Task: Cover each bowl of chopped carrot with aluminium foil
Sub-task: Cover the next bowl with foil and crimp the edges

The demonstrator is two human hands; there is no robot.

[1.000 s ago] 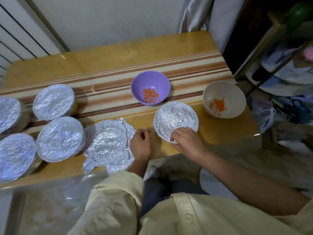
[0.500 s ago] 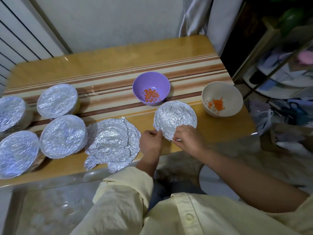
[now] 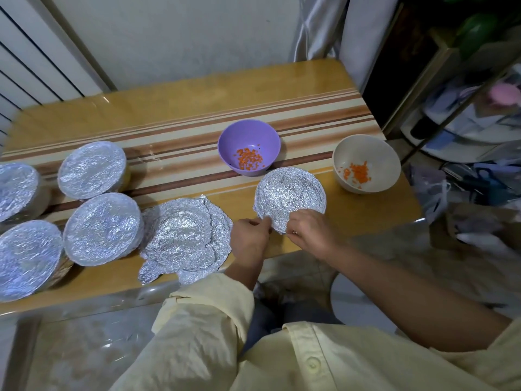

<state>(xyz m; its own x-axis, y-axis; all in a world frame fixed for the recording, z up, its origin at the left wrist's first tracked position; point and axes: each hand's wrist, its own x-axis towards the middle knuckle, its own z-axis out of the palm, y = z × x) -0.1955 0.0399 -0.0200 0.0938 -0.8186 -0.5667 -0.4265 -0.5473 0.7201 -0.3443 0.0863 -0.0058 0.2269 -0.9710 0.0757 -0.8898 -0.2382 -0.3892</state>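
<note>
At the near edge of the table (image 3: pixel 366 213), a person in a pale yellow sleeve (image 3: pixel 203 314) takes hold of a round, crinkled foil cover (image 3: pixel 290 193). The left hand (image 3: pixel 249 239) and right hand (image 3: pixel 310 235) each pinch its near rim between thumb and curled fingers, close together, and the sheet spreads away beyond the fingertips (image 3: pixel 265 222). Whether a bowl sits beneath it cannot be told, though it looks like a loose, pre-shaped cap. Just left of the left hand's fingers lies a pile of spare foil sheets (image 3: pixel 183 235), and further left stands a cluster of four covered bowls (image 3: pixel 101 227). Beyond the fingers, past the foil's far edge, the purple bowl (image 3: pixel 249 148) shows its chopped carrot (image 3: pixel 249 160) uncovered. To the right of the right hand's fingers and further off, the beige bowl (image 3: pixel 366 163) is likewise open. The step in hand appears to be taking up a cover for one of these two. The next move calls for lifting the foil clear, centring it over a rim and pressing its edge down all round without tearing.
</note>
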